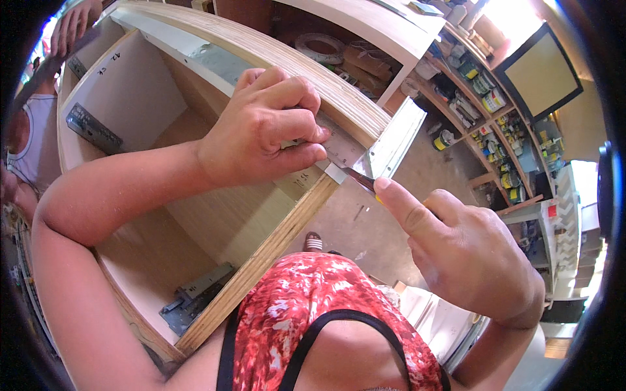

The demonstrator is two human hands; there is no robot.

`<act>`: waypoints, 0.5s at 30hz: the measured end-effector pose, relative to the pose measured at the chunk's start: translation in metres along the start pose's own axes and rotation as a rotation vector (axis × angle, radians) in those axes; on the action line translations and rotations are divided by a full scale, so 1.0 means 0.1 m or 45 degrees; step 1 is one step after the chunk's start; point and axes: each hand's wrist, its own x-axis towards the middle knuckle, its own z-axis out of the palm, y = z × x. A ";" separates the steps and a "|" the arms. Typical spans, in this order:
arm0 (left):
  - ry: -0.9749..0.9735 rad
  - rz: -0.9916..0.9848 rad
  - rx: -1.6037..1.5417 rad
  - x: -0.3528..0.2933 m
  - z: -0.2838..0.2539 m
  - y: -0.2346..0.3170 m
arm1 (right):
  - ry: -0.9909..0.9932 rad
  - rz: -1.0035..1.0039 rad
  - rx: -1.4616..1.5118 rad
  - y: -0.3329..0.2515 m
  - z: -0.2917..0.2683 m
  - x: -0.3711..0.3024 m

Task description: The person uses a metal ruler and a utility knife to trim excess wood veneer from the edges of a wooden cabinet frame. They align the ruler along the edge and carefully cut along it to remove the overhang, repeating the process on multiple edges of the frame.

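Observation:
My left hand (264, 127) is closed in a fist-like pinch above the corner of an open wooden cabinet box (257, 264). What its fingers hold is mostly hidden. In my right hand (466, 244) is a knife (358, 177) with a narrow dark blade and a bit of yellow by the fingers. My index finger stretches along it. The blade tip points left, at a small white edge piece (336, 173) on the end of the box's front rail. Just beyond stands a white angled strip (396, 138) at the end of a long wooden edge (293, 55).
Inside the box lies a metal slide fitting (195, 296); another dark metal plate (94, 128) is on its far left wall. Another person's hand (75, 26) rests at the upper left. Shelves (486, 120) with several cans stand right. A sandalled foot (314, 242) shows below.

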 end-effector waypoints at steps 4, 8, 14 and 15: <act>-0.014 -0.032 0.011 -0.01 -0.02 -0.02 | -0.034 0.024 0.035 -0.01 -0.01 0.00; -0.001 -0.009 -0.017 0.04 0.03 -0.03 | -0.024 0.080 -0.023 -0.01 -0.01 -0.14; 0.001 -0.023 0.011 -0.03 -0.01 0.01 | 0.107 0.068 -0.080 0.00 -0.07 -0.35; 0.003 -0.010 0.013 -0.03 -0.01 0.01 | 0.174 0.070 -0.081 -0.03 -0.07 -0.35</act>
